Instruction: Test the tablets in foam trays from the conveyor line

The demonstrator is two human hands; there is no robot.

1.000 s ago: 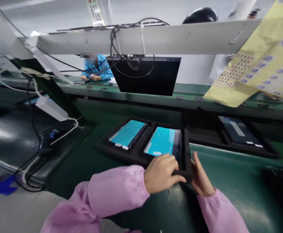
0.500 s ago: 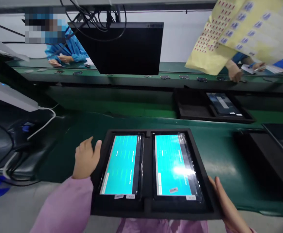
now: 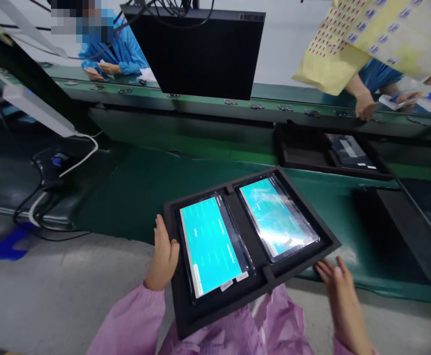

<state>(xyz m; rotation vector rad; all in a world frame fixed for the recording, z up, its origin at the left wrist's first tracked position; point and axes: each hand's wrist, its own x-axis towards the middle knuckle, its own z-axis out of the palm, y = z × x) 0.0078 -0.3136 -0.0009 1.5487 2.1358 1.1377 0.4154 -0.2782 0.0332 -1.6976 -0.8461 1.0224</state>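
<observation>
A black two-compartment tray (image 3: pixel 250 229) lies turned at an angle, its near part reaching past the bench edge above my lap. Each compartment holds a tablet with a lit turquoise screen: the left tablet (image 3: pixel 211 246) and the right tablet (image 3: pixel 274 212), which has glare on it. Against the tray's left side is my left hand (image 3: pixel 163 259), fingers upright along the outer wall and thumb at the rim. My right hand (image 3: pixel 343 296) is just below the tray's right corner, fingers stretched out and apart; whether a fingertip touches the tray I cannot tell.
Another black tray (image 3: pixel 304 148) with one tablet stands behind, at right. A dark box (image 3: pixel 389 231) sits on the right of the green bench (image 3: pixel 134 197). A monitor (image 3: pixel 200 54) hangs ahead; cables and a white device (image 3: pixel 38 111) are at left. Two co-workers sit across.
The tray has turned counterclockwise, its right side swinging away from me. My left hand has come onto its left side. My right hand has slipped to below the right corner. The view has shifted.
</observation>
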